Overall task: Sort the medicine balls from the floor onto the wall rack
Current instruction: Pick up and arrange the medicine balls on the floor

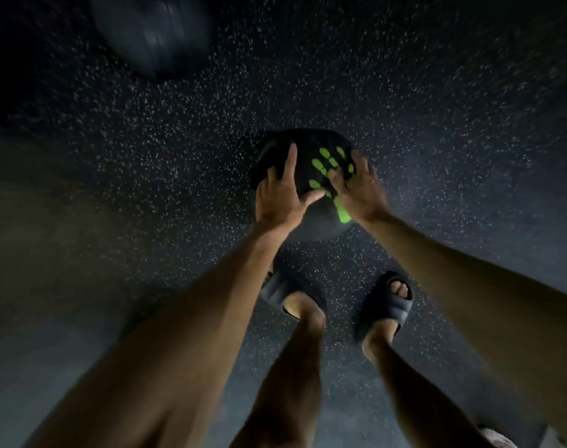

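Two forearms fill the lower frame, both reaching down to the ball (black, green marks). Left hand cups the ball's left side, index finger and thumb spread over its top. Right hand curls over its right side. The hands are apart, with the ball clamped between them. Ball sits over the speckled floor, just beyond two dark slides; resting or lifted, cannot tell. Second ball, blurred, lies well beyond the first, to its left.

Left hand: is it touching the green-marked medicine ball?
Touching. The head view shows the left hand on the medicine ball, its fingers wrapped over the ball's side with no gap.
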`<action>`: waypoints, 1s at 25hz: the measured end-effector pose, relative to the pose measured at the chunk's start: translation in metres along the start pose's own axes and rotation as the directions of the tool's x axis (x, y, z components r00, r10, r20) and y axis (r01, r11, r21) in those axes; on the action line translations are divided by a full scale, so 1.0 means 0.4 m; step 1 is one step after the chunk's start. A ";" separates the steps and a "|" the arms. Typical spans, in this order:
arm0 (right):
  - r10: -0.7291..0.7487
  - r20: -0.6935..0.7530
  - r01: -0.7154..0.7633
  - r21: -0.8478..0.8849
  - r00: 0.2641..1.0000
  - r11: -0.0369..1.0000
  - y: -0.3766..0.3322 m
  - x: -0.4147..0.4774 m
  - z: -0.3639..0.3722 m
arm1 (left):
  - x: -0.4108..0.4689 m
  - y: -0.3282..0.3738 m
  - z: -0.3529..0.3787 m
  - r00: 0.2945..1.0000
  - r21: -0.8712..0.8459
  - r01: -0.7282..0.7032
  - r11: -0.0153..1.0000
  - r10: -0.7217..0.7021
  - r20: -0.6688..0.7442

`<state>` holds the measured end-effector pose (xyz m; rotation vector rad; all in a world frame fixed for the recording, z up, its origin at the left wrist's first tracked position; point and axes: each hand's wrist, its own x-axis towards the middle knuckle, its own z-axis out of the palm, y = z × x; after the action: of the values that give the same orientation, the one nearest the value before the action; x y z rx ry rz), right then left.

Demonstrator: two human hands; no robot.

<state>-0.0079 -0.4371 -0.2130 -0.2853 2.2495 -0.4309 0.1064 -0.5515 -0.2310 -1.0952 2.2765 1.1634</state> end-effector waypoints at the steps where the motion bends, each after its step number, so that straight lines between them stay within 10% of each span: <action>1: -0.046 -0.002 0.046 -0.024 0.999 0.999 0.005 -0.035 0.007 | 0.034 0.005 -0.029 0.998 0.001 0.054 0.999 -0.054 0.017; 7: -0.128 -0.017 0.127 -0.054 0.992 0.990 -0.007 -0.023 0.045 | 0.134 0.061 -0.094 0.958 0.004 0.285 0.958 -0.285 0.003; 16: -0.082 0.028 0.083 -0.049 0.996 0.995 -0.094 0.211 -0.092 | 0.081 0.034 -0.063 0.994 -0.019 -0.040 0.999 0.038 -0.103; 25: -0.209 -0.016 0.210 0.013 0.978 0.978 -0.120 0.222 -0.146 | 0.342 0.200 -0.211 0.981 0.009 0.190 0.982 -0.190 -0.037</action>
<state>-0.1065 -0.4987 -0.2188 -0.5166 2.2378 -0.5609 -0.0395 -0.6554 -0.2217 -1.3064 2.1463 1.0608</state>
